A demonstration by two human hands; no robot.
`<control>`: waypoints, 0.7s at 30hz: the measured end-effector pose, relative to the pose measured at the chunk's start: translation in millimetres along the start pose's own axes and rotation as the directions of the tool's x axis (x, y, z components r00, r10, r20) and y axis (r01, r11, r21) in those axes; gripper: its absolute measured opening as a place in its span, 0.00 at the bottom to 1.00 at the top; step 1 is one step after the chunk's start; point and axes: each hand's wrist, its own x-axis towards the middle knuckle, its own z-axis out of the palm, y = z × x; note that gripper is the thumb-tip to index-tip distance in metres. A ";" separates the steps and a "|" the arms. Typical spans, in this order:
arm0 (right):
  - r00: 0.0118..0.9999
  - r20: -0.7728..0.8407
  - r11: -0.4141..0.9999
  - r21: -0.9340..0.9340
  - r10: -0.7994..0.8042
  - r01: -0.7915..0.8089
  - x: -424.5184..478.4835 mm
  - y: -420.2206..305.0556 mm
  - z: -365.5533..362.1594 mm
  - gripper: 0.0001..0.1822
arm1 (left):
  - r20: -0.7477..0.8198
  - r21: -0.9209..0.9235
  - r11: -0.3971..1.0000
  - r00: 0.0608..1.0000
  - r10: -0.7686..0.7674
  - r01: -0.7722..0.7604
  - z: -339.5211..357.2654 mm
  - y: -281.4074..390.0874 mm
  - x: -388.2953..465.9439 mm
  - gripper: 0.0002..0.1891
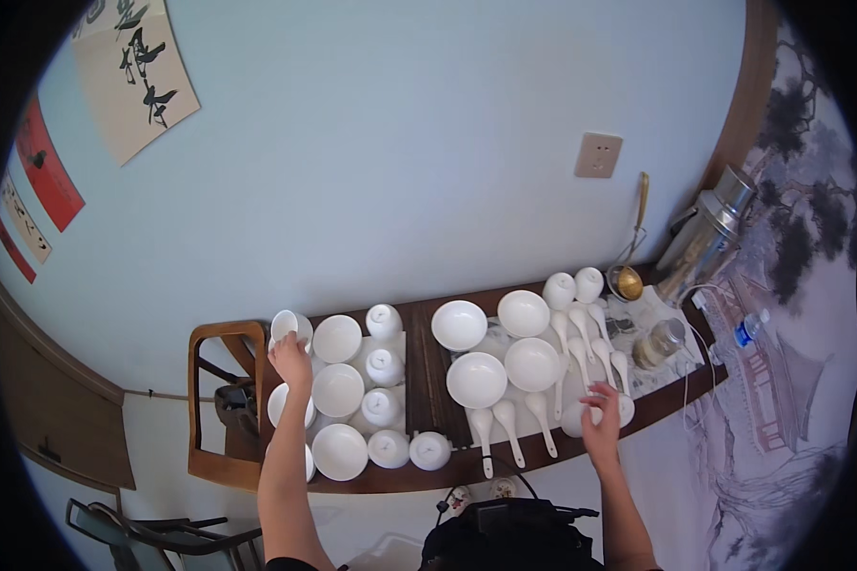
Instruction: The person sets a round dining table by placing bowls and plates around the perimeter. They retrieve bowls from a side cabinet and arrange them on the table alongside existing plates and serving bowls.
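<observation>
My left hand [291, 358] is at the far left end of the dark wooden sideboard, its fingers on the rim of a white ceramic cup [283, 325]. White bowls [338, 391] and upturned white cups [382, 367] stand in rows beside it. Over the sideboard's front right part is my right hand [603, 428], its fingers apart and nothing seen in them. Just under it and to its left sits a white cup [574, 420]; another white cup [625, 410] shows to its right. White ceramic spoons [540, 425] lie near, around several more white bowls [476, 380].
Two upturned cups [574, 287], a strainer ladle [627, 283], a lidded glass jar [659, 344] and a metal vacuum flask [707, 225] line the right end. A water bottle [751, 328] lies beyond. A wooden chair [194, 407] adjoins the left end; the wall [400, 178] rises behind.
</observation>
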 end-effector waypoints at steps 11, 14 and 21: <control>0.929 0.328 0.979 0.163 -0.170 0.122 26.4 -35.4 73.8 0.31 | 0.436 -0.866 0.315 0.895 0.096 0.389 -89.5 168.5 -89.3 0.12; 0.897 0.399 0.970 0.216 -0.191 0.110 19.2 -52.5 89.4 0.37 | 0.526 -0.847 0.037 0.826 0.202 0.531 -104.5 200.0 -121.2 0.11; 0.902 0.388 0.950 0.306 -0.191 0.069 6.2 -59.9 94.2 0.47 | 0.592 -0.772 -0.016 0.729 0.344 0.635 -113.4 217.6 -143.6 0.12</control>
